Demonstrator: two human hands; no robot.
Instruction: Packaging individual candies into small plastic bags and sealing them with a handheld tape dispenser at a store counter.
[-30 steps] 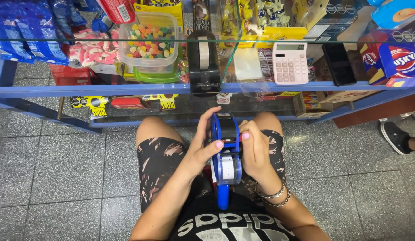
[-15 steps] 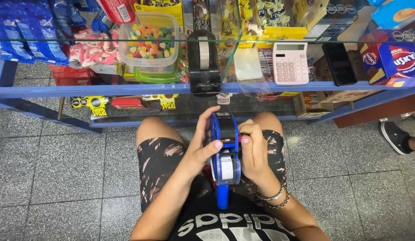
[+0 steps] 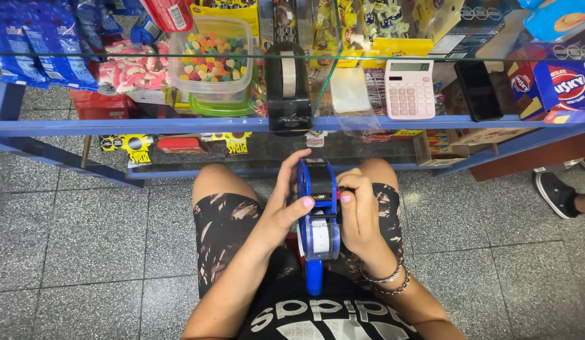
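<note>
Grey tiled floor runs beneath a glass counter [image 3: 179, 123] stacked with sweets. Over the lap, a blue label gun [image 3: 319, 214] stands between both hands: left hand [image 3: 286, 204] and right hand [image 3: 360, 211] each clamped on its sides, thumbs touching its top.

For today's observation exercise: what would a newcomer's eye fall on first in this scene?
First, the blue label gun in the middle, held over the lap between the left hand and right hand. Next, the glass counter above, with a tub of coloured sweets at left, a black tape dispenser at centre and a pink calculator to its right.
</note>
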